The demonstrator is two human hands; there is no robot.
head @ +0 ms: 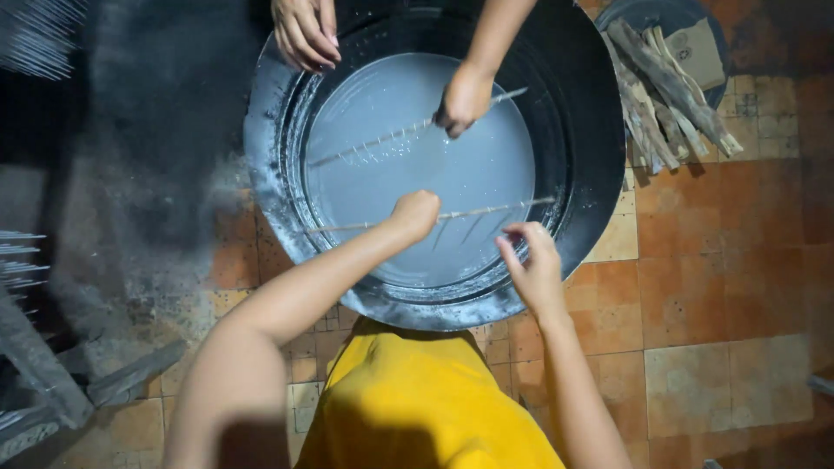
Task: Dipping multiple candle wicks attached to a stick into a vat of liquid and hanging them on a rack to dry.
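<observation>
A big black round pan [591,130] on the floor holds pale grey liquid [417,165]. My left hand [415,213] is closed on a thin stick [486,209] that lies level across the liquid, with fine strands hanging from it. Just right of it, my right hand [532,265] hovers over the pan's near rim, fingers pinched by the strands. Across the pan, another person's hand [463,98] grips a second thin stick [373,139]. That person's other hand [306,33] rests at the far rim.
A dish of split wood sticks and a cardboard piece [669,74] sits right of the pan. The floor is orange and beige tile [695,287], dusted grey at left. Grey racks of thin rods [26,260] stand at the left edge.
</observation>
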